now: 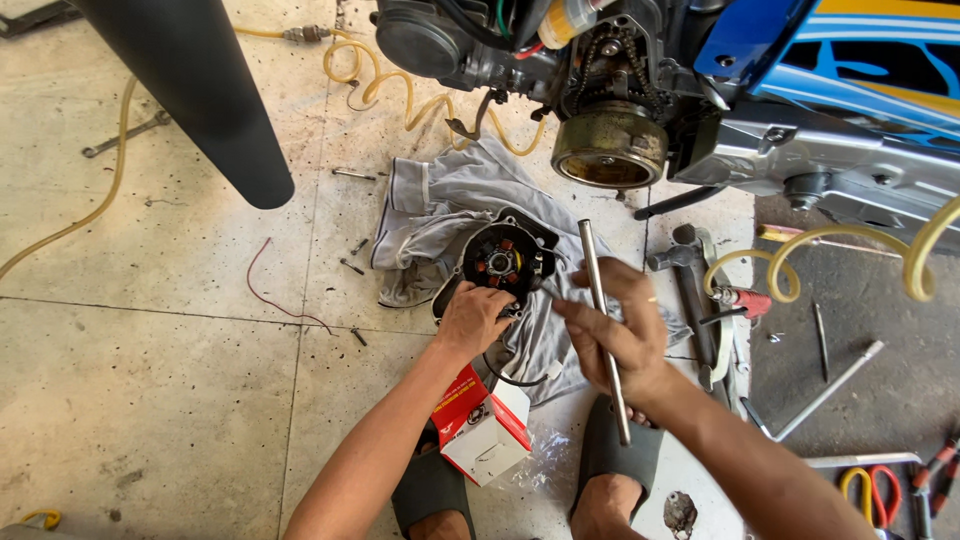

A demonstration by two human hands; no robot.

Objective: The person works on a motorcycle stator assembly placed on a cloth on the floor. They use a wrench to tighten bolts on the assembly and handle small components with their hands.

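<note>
Both hands work over a black engine cover (503,262) lying on a grey rag (440,215) spread on the tiled floor (150,380). Left hand (472,318) rests on the cover's lower rim, fingers curled down against it. Right hand (612,330) is closed around a long steel rod (603,325), which runs steeply from just beside the cover down past the wrist; thumb and forefinger also pinch something small toward the cover, too small to make out. Copper-coloured coils show in a ring inside the cover. Below the left forearm, a small red-and-white cardboard box (485,425) sits on the floor with a flap raised, crumpled clear plastic wrap (545,460) just beside it, between two dark sandals. Above the rag stands a blue motorcycle (850,60), its engine side opened to show a round rusty flywheel (609,148) and a chain. A coiled yellow air hose (400,80) trails across the floor. A hammer (690,290), loose bolts and red-handled tools lie to the right.
</note>
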